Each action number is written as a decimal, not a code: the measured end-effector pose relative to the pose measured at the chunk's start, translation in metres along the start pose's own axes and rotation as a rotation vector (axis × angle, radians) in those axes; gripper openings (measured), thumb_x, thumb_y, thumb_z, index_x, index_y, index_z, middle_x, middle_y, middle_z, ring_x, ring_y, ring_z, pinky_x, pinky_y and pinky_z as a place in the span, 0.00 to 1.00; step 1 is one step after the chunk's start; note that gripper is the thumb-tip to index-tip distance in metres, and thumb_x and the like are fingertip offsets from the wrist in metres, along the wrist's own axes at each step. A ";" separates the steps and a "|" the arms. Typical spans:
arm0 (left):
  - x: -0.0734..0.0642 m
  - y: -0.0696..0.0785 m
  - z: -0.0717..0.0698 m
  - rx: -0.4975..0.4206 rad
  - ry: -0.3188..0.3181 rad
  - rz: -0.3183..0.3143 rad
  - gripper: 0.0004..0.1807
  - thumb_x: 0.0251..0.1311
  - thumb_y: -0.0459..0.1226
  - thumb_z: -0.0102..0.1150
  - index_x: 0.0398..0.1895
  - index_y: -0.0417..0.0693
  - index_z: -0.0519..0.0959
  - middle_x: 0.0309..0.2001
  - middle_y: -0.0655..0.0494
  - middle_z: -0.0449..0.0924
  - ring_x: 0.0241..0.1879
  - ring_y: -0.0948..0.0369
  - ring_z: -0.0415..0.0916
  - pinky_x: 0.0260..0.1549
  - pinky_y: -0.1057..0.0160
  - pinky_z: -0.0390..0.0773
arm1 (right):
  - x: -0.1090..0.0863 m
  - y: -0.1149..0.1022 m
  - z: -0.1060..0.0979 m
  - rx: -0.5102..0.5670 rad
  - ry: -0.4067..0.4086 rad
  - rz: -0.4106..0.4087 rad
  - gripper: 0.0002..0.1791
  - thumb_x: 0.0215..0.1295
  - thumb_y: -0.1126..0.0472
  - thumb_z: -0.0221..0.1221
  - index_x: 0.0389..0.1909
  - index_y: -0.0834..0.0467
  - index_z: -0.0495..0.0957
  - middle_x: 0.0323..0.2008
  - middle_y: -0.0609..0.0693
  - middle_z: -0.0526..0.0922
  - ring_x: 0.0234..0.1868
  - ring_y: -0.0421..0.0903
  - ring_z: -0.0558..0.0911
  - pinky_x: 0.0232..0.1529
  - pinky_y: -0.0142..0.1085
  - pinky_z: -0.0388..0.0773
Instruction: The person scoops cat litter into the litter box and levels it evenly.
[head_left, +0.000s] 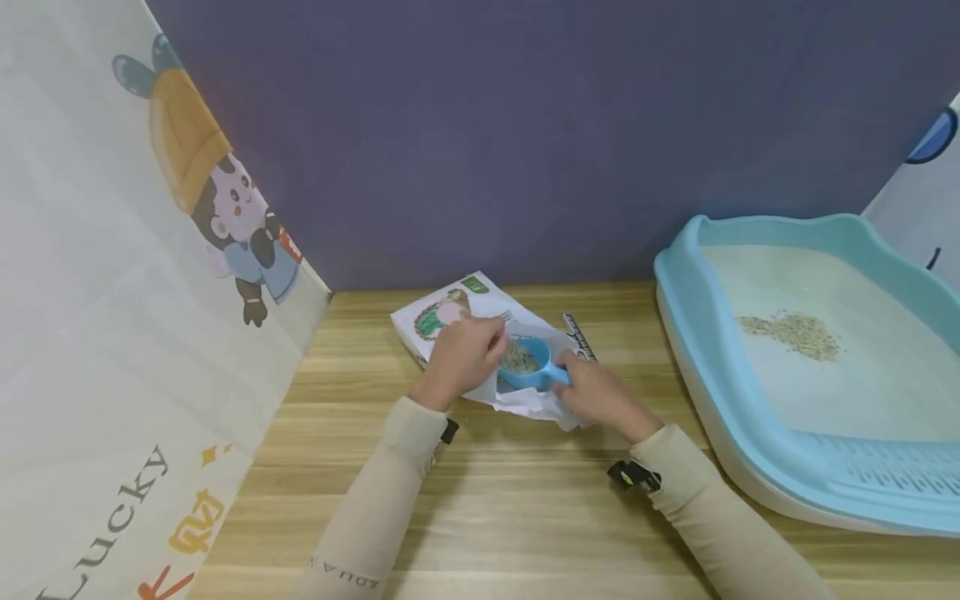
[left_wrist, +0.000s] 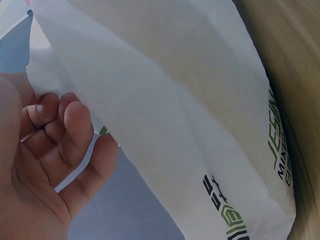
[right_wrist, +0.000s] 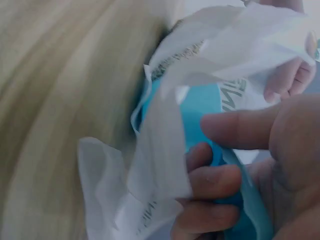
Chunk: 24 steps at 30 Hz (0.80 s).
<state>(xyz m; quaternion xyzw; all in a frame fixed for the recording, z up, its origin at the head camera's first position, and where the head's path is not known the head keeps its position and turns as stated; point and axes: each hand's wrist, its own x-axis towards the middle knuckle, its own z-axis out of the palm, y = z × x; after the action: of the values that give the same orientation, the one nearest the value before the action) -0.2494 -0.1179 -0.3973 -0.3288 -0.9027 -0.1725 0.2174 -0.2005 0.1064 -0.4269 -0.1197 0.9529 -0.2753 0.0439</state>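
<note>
Right hand point(head_left: 600, 392) has its fingers wrapped around the handle of the blue scoop point(head_left: 527, 381); the scoop sits inside the torn mouth of the white bag point(left_wrist: 165, 115), granules point(head_left: 517, 357) in its bowl. Left hand point(head_left: 465, 354) has curled fingers at the bag's edge and looks to be pinching the paper; exact thumb contact is partly hidden. Bag lies on the wood table point(head_left: 525, 500); blue litter tray point(head_left: 723, 375) is off to the right with a small pile point(head_left: 798, 333) on its floor. Step reads as filling the scoop. To do it well: left hand should hold the mouth wide and brace the bag against the push, scoop lip driven low into the granules, then tipped back level before lifting. Watch the loose paper flap hanging by the right fingers; it could snag the rim and spill the load.
</note>
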 end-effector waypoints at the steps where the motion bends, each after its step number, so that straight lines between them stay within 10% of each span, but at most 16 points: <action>1: 0.000 0.000 0.000 -0.002 0.001 -0.001 0.21 0.68 0.37 0.53 0.17 0.55 0.61 0.15 0.63 0.58 0.16 0.66 0.57 0.19 0.67 0.58 | 0.000 0.000 -0.002 -0.001 -0.005 -0.004 0.18 0.71 0.59 0.58 0.55 0.65 0.73 0.36 0.55 0.81 0.31 0.47 0.77 0.28 0.36 0.73; 24: 0.000 0.002 0.001 -0.025 -0.002 -0.020 0.22 0.69 0.36 0.54 0.17 0.55 0.60 0.14 0.63 0.57 0.15 0.66 0.55 0.18 0.66 0.58 | -0.015 0.005 -0.040 -0.058 -0.063 -0.030 0.11 0.69 0.53 0.60 0.34 0.57 0.73 0.23 0.47 0.68 0.25 0.44 0.69 0.27 0.36 0.65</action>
<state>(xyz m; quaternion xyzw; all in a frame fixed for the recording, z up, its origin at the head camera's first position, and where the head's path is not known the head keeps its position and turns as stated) -0.2484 -0.1156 -0.3976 -0.3226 -0.9040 -0.1853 0.2105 -0.1925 0.1346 -0.3951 -0.1438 0.9567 -0.2441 0.0664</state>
